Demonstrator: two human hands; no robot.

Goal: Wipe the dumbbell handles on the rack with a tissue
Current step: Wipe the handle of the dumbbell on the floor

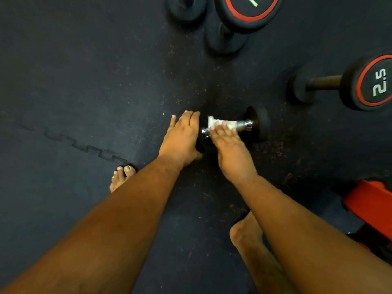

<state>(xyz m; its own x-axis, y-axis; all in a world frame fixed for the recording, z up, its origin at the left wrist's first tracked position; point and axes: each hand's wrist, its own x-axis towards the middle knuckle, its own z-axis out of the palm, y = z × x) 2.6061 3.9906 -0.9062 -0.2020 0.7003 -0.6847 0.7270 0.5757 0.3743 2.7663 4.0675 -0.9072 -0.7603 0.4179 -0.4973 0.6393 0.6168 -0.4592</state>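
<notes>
Small dumbbell (237,126) lies on the dark rubber floor (84,92), chrome handle crosswise. Left hand (182,136) rests flat over its near weight head, fingers straight. Right hand (227,141) presses a white tissue (214,122) against the handle, fingers extended, grip not curled.

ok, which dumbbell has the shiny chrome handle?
The small dumbbell under both hands, wrapped in the white tissue. The red-ringed 2.5 dumbbell at right has a dark handle.
</notes>
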